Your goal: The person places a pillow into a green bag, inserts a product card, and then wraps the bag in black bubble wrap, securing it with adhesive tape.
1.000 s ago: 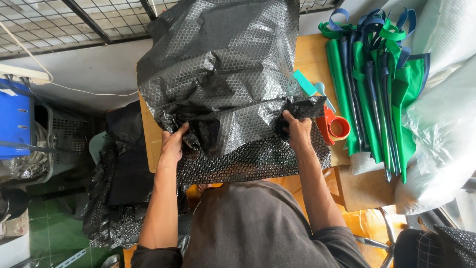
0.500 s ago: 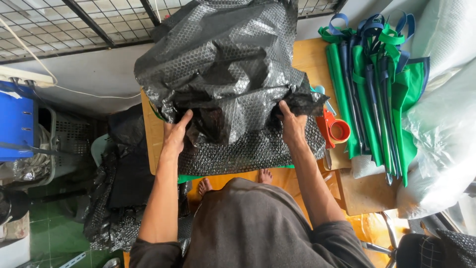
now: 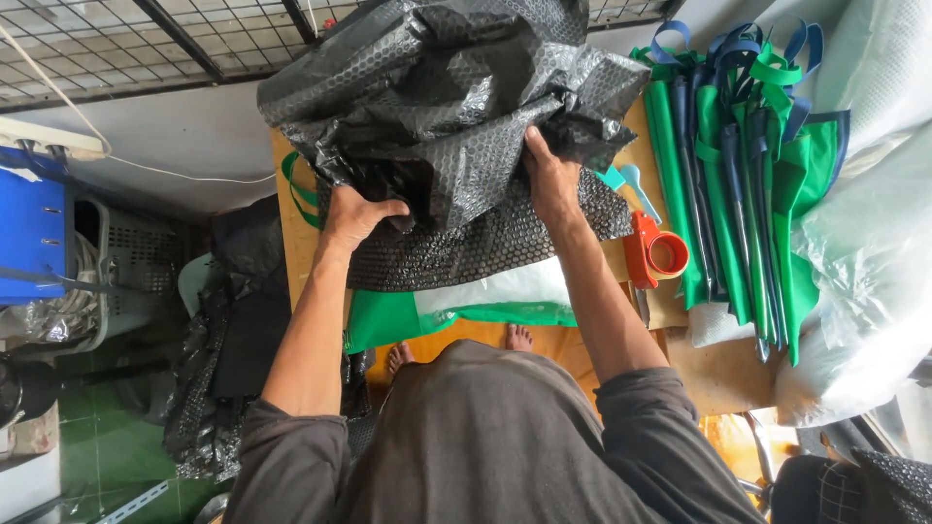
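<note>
2 hands are gripping a crumpled black bubble-wrap sheet [image 3: 447,87] bunched on the wooden worktop [image 3: 291,243]: left hand [image 3: 351,215] is clutching its lower left edge, right hand [image 3: 551,180] is pinching its right fold, fingers closed on it. Just right of the sheet, an orange tape dispenser [image 3: 655,252] is lying beside green bags [image 3: 738,175].

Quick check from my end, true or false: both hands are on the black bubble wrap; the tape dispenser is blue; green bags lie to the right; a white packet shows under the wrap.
1. Both the left hand and the right hand grip the black bubble wrap: true.
2. The tape dispenser is blue: false, it is orange-red.
3. The green bags lie to the right: true.
4. The white packet shows under the wrap: true.
5. The wrap lies flat: false, it is bunched up.
</note>
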